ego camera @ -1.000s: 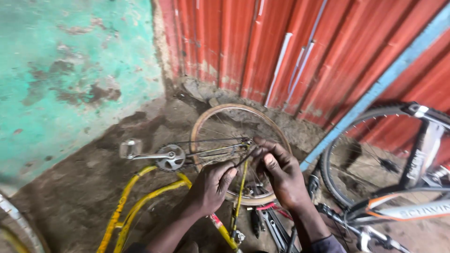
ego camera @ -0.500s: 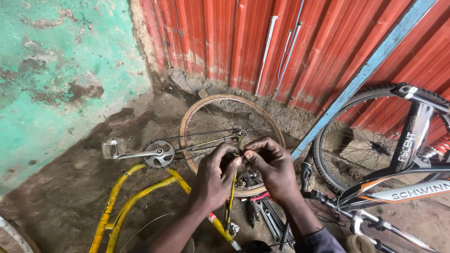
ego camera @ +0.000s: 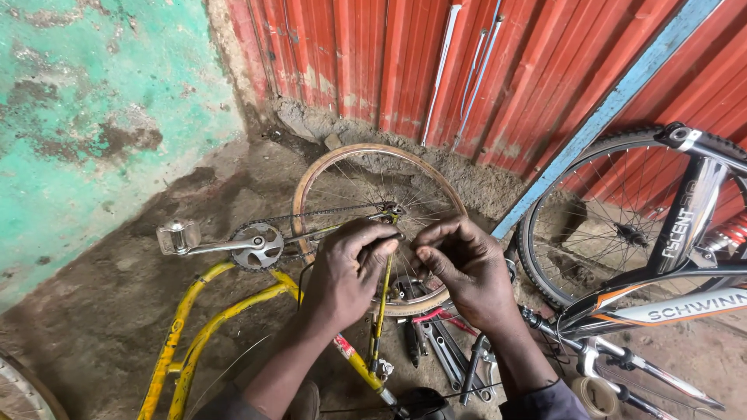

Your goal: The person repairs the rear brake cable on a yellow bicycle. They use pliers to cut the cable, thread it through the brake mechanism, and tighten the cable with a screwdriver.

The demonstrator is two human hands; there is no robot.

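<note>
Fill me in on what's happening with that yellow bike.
A person is working bare-handed on a yellow bicycle frame lying upside down on the dirt floor. The left hand grips the frame's thin stay beside the rear wheel; the right hand pinches something small next to it, too small to identify. The chain runs to the chainring. Wrenches lie below, and a second bicycle stands at right.

Our left hand (ego camera: 350, 268) and right hand (ego camera: 459, 268) cover the hub of the wheel (ego camera: 342, 167), so we cannot tell what the fingers pinch. The yellow frame (ego camera: 194, 334) runs off the near edge; the right bike (ego camera: 685, 233) is cut off.
</note>
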